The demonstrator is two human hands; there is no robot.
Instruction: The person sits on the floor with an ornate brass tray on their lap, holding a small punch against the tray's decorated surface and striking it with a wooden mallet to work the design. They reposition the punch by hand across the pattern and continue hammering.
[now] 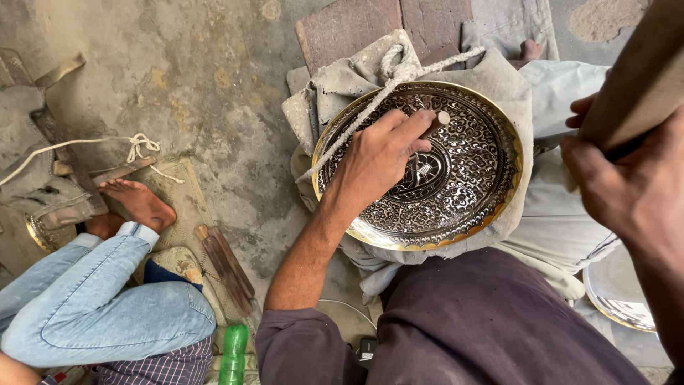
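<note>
Left hand [381, 160] fingers pinch punch [439, 120] on engraved plate [470, 178]; right hand [630, 189] grips raised mallet [634, 78].

Left hand [377, 160] bare, no glove, no ring visible. Left forearm bare to above elbow; dark maroon-brown sleeve [303, 342] pushed up there, edge slightly rumpled. Same dark maroon-brown cloth [491, 321] over lap, smooth, faint creases. Right hand [630, 189] bare, close to camera, blurred; no watch or band visible on wrist.
</note>
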